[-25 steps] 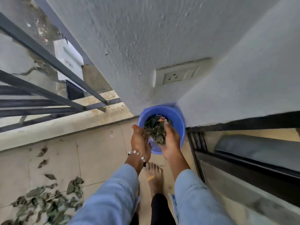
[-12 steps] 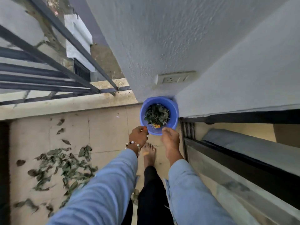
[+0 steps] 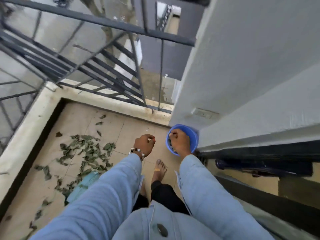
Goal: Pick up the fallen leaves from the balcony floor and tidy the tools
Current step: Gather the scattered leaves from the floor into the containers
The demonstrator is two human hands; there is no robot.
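A blue bucket (image 3: 193,135) stands on the floor in the corner by the white wall, with a few dark leaves showing inside. My right hand (image 3: 179,142) hangs above it and hides most of the opening; its fingers are curled in with nothing visible in them. My left hand (image 3: 144,145), wearing a bead bracelet, is to the bucket's left, fingers also curled and empty. A scattered pile of green-brown fallen leaves (image 3: 86,153) lies on the beige tiles at the left. A pale teal object (image 3: 86,181) lies at the pile's near edge, partly hidden by my sleeve.
A dark metal railing (image 3: 103,70) on a concrete kerb (image 3: 26,129) closes the balcony at the left and far side. The white wall (image 3: 251,75) with a socket (image 3: 203,113) is on the right, above a dark sliding-door track (image 3: 259,170). My bare foot (image 3: 160,168) stands between the hands.
Both hands dropped a bunch of leaves into the bucket, then drew back and curled. The view rose and swung left, bringing more railing and the leaf pile into sight.
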